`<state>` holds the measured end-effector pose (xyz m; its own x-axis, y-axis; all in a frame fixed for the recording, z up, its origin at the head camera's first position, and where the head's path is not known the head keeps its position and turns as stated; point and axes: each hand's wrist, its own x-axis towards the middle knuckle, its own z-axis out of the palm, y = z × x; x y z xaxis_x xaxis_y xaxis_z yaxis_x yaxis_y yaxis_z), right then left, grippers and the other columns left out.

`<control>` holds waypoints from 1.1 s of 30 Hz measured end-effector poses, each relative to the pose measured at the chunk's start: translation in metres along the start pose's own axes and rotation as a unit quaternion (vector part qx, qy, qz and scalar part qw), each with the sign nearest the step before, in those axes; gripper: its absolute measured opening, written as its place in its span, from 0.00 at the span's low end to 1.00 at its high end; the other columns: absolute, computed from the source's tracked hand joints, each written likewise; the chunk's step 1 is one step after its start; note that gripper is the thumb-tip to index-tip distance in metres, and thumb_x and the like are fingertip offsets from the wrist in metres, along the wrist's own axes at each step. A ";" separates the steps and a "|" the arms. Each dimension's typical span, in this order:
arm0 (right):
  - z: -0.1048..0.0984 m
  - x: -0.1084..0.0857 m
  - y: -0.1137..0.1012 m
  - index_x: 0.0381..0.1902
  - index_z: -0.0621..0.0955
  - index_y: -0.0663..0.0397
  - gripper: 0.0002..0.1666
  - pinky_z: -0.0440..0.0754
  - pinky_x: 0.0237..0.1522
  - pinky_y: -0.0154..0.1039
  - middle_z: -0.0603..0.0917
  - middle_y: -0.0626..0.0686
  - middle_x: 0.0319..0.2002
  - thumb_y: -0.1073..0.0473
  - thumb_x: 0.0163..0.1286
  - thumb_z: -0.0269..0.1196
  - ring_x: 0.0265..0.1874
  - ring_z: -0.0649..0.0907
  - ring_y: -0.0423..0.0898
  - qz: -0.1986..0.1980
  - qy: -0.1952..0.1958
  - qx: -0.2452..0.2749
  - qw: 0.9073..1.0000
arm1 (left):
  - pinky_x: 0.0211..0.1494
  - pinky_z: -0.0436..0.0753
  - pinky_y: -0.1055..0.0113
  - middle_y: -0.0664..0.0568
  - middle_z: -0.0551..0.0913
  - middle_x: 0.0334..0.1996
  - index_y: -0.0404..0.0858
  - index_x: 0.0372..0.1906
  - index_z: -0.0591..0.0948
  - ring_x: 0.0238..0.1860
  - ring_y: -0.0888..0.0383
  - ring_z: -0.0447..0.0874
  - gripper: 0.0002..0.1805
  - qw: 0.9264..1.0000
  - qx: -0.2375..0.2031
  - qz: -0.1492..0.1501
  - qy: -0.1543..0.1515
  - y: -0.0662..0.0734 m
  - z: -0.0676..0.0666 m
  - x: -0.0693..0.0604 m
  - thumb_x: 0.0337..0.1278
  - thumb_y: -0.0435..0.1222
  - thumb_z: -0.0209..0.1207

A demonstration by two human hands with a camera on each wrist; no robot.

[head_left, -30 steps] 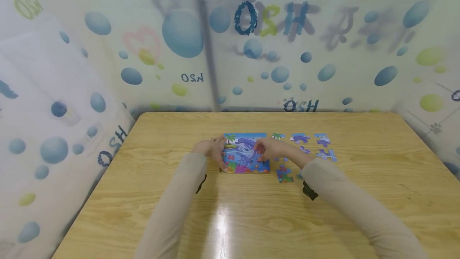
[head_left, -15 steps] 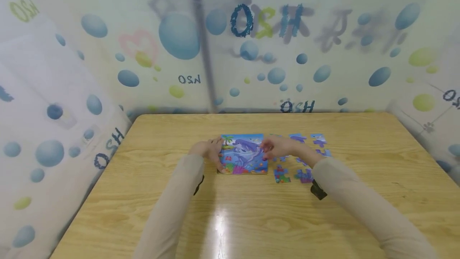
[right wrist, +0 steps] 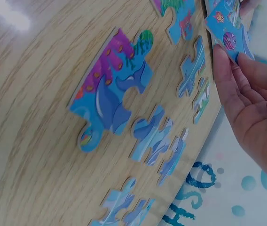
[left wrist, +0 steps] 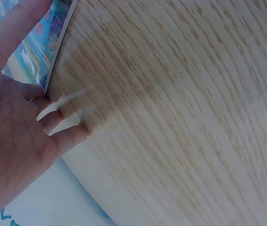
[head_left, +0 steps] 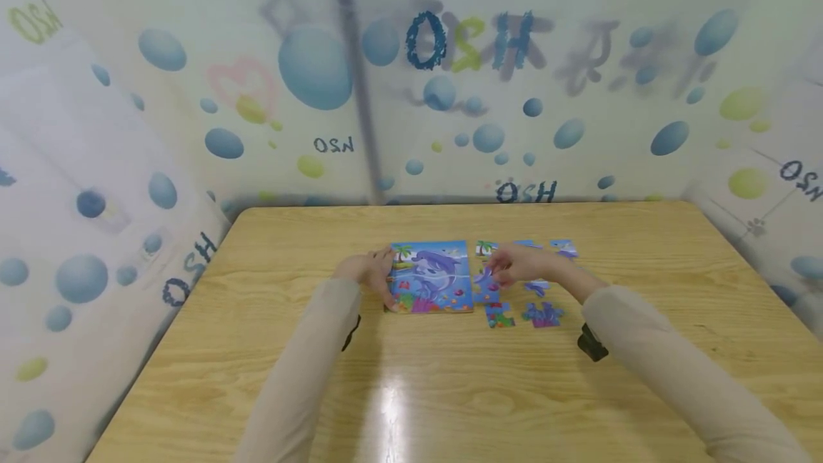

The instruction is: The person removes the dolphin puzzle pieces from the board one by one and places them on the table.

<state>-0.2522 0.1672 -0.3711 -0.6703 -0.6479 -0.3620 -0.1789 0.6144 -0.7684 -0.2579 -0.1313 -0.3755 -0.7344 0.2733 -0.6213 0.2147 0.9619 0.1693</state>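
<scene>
A rectangular puzzle board [head_left: 431, 277] with a dolphin and sea picture lies flat on the table. My left hand [head_left: 369, 272] holds its left side, thumb at the near corner. In the left wrist view, fingers [left wrist: 60, 139] rest on the wood by the board's corner. Just right of the board, my right hand [head_left: 519, 263] pinches a blue puzzle piece [head_left: 484, 286] between thumb and fingertips. The right wrist view shows orange and purple fish on that piece [right wrist: 227, 35]; fingers hide part of it in the head view.
Several loose puzzle pieces lie in rows to the right, among them a coral corner piece [head_left: 499, 315], a purple coral piece [head_left: 544, 315] and a palm tree piece [head_left: 486, 248]. The wooden table [head_left: 289, 234] meets a bubble-patterned curtain [head_left: 450, 127] behind.
My right hand has moved right, from over the board to beside it, and the piece in its fingers now shows. The left hand stays at the board's left side.
</scene>
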 end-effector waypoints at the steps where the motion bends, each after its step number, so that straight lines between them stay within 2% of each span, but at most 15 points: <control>1: -0.001 -0.002 0.001 0.53 0.70 0.74 0.18 0.82 0.45 0.43 0.78 0.65 0.43 0.69 0.68 0.50 0.39 0.83 0.49 0.004 0.001 0.001 1.000 | 0.73 0.46 0.48 0.47 0.33 0.73 0.38 0.72 0.38 0.73 0.45 0.33 0.64 1.000 -0.002 -0.001 0.001 -0.001 0.000 0.000 0.39 0.55 0.67; 11: -0.013 -0.021 0.013 0.52 0.71 0.73 0.18 0.82 0.43 0.43 0.80 0.63 0.42 0.66 0.69 0.50 0.38 0.83 0.49 0.023 0.013 -0.043 0.999 | 0.73 0.45 0.47 0.47 0.32 0.73 0.37 0.72 0.37 0.73 0.45 0.32 0.63 1.000 -0.007 -0.005 -0.003 -0.002 -0.001 -0.002 0.41 0.55 0.66; 21: -0.028 -0.056 0.042 0.51 0.70 0.74 0.18 0.82 0.44 0.43 0.80 0.60 0.41 0.63 0.69 0.51 0.39 0.83 0.46 0.063 0.026 -0.004 0.998 | 0.73 0.45 0.48 0.45 0.32 0.73 0.36 0.72 0.36 0.73 0.45 0.33 0.63 1.000 0.000 0.004 -0.004 -0.003 -0.001 -0.001 0.41 0.55 0.66; 27: -0.034 -0.075 0.055 0.53 0.67 0.78 0.21 0.82 0.43 0.42 0.78 0.55 0.36 0.64 0.68 0.51 0.34 0.78 0.42 0.068 0.025 0.005 0.997 | 0.73 0.46 0.47 0.45 0.33 0.73 0.36 0.72 0.38 0.73 0.44 0.34 0.63 1.000 -0.005 0.003 0.004 -0.005 -0.004 -0.002 0.40 0.55 0.67; 30: -0.033 -0.082 0.060 0.52 0.68 0.77 0.21 0.80 0.40 0.39 0.77 0.53 0.34 0.64 0.68 0.52 0.31 0.75 0.41 0.077 0.023 0.018 0.997 | 0.73 0.46 0.47 0.45 0.34 0.73 0.37 0.72 0.38 0.73 0.44 0.34 0.63 1.000 -0.004 0.004 0.004 -0.008 -0.004 -0.002 0.40 0.55 0.67; 33: -0.032 -0.088 0.068 0.51 0.69 0.75 0.19 0.80 0.40 0.38 0.78 0.53 0.36 0.63 0.67 0.52 0.33 0.76 0.40 0.088 0.025 0.027 0.995 | 0.72 0.46 0.46 0.44 0.34 0.73 0.36 0.72 0.38 0.73 0.42 0.34 0.63 1.000 0.001 0.009 0.003 -0.012 -0.004 -0.002 0.41 0.55 0.66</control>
<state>-0.2286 0.2802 -0.3746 -0.7226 -0.5088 -0.4679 -0.0184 0.6908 -0.7228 -0.2614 -0.1433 -0.3733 -0.7344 0.2912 -0.6130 0.2294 0.9566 0.1796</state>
